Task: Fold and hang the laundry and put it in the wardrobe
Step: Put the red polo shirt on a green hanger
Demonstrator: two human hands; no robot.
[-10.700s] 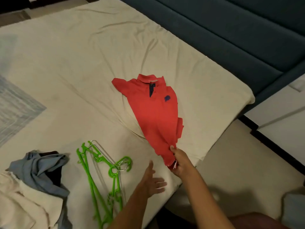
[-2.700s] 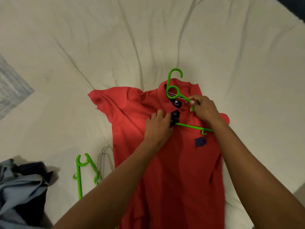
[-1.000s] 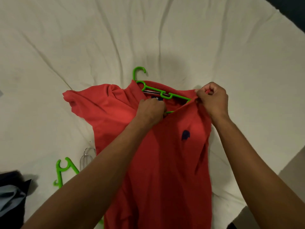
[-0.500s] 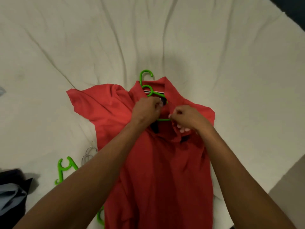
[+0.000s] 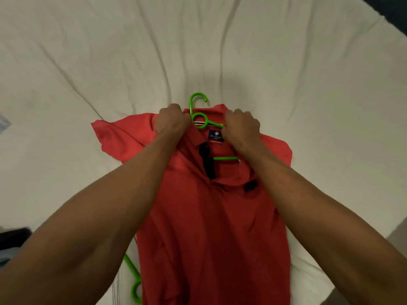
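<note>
A red polo shirt point(image 5: 211, 216) lies face up on the cream bed sheet point(image 5: 286, 73), collar away from me. A green plastic hanger point(image 5: 198, 115) sits inside the neck opening; its hook sticks out past the collar and its lower bar shows through the open placket. My left hand point(image 5: 170, 121) is closed on the left side of the collar. My right hand point(image 5: 241, 126) is closed on the right side of the collar, over the hanger's arm. The hanger's shoulders are hidden under the cloth.
Another green hanger point(image 5: 133, 280) and a thin wire one lie on the sheet by the shirt's lower left edge. A dark and blue heap of clothes point(image 5: 11, 243) peeks in at the left edge. The bed's corner and the floor show at bottom right.
Both hands have moved up from the placket to the two sides of the collar. The collar is now spread wider, showing the label and the hanger's bar.
</note>
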